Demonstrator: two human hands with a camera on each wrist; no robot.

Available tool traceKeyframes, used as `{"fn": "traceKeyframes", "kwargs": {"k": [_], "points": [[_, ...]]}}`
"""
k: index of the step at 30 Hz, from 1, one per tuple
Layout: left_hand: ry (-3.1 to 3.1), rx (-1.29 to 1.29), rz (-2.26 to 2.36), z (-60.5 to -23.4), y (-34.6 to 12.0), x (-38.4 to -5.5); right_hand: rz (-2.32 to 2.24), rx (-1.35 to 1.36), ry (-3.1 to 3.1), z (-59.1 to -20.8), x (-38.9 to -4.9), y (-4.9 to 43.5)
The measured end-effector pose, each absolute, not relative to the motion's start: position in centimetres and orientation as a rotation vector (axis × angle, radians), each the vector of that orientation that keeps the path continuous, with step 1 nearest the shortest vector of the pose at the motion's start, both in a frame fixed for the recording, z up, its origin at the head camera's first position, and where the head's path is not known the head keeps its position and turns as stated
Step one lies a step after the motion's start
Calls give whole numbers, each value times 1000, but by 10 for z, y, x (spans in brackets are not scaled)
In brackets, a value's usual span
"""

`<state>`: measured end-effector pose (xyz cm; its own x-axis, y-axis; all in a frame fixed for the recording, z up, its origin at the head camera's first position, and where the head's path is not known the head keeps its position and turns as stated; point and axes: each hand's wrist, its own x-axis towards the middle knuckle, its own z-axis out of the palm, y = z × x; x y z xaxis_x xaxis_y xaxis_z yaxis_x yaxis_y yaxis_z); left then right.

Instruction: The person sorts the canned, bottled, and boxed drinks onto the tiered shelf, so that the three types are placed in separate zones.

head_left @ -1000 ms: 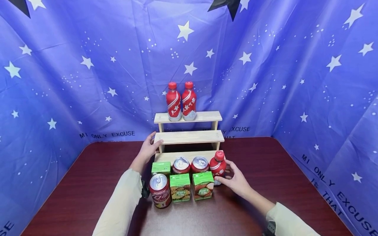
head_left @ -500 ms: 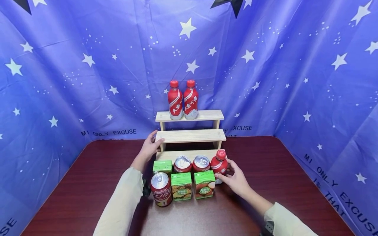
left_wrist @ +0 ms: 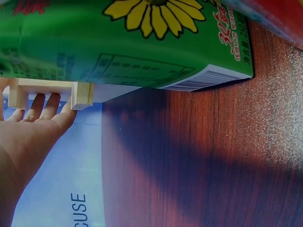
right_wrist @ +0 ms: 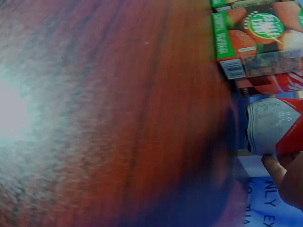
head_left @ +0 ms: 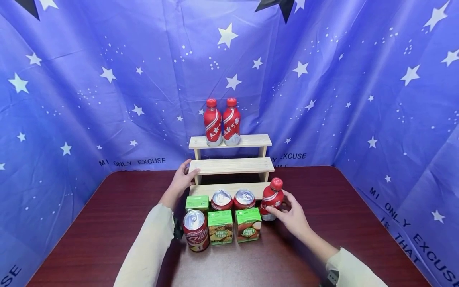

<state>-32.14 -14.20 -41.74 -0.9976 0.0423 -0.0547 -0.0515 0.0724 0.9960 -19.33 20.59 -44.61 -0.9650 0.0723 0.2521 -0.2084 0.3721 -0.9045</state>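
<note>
My left hand (head_left: 181, 177) grips the left end of the middle step of a three-step wooden display stand (head_left: 231, 166), thumb on the board. In the left wrist view its fingers (left_wrist: 49, 108) reach round the wooden upright. My right hand (head_left: 292, 215) holds a red cola bottle (head_left: 271, 200) with a red cap by its side, at the stand's front right corner. The right wrist view shows the bottle's silver-grey base (right_wrist: 270, 125) beside the thumb. Two matching bottles (head_left: 232, 122) stand upright on the top step, left of its middle.
In front of the stand are a green carton (head_left: 197, 202), two red cans (head_left: 244, 198), a third can (head_left: 196, 231) at front left, and two green fruit drink cartons (head_left: 248, 224). A starry blue cloth (head_left: 143, 79) hangs behind the dark red table (head_left: 125, 207).
My right hand has moved the cola bottle to the right and slightly up in the head view, away from the neighbouring can. The left hand keeps its hold on the stand.
</note>
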Motion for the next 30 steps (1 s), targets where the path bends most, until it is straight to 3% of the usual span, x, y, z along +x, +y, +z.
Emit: {"fn": "traceKeyframes", "kwargs": {"k": [30], "points": [[2264,11,2082,-420,-142,-322,1471,-9,-2214,-374,-228,224]]}}
